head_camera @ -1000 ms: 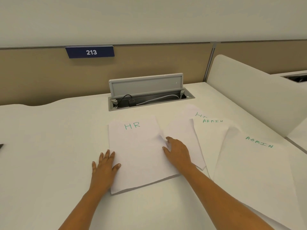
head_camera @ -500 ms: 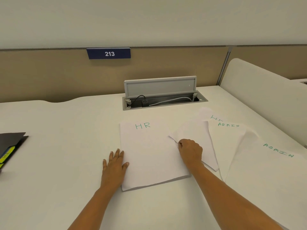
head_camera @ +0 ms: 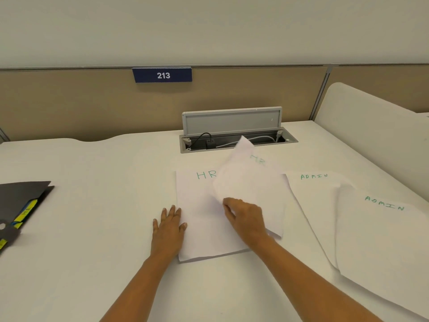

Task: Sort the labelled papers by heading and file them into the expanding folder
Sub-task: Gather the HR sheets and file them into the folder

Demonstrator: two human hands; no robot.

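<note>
Two HR papers (head_camera: 204,205) overlap mid-worktop (head_camera: 92,275), the lifted one (head_camera: 246,182) pinched in the right hand (head_camera: 246,219) grip and hiding part of the lower heading, left hand (head_camera: 168,228) flat and open, two ADMIN sheets (head_camera: 371,240) right, the folder (head_camera: 21,205) cut off left.

Bright, even overhead light, soft faint shadows, wide-angle bending at edges, slight overall softness.

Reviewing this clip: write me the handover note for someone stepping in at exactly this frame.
Left hand: flat, open, steadying the HR sheet on the desk.
Right hand: pinching a second HR sheet, lifted and curled.
Two ADMIN sheets lie overlapping to the right.
Expanding folder at left edge, open.
Done: HR papers partly gathered.
Left: stack HR, gather ADMIN, file both.
</note>
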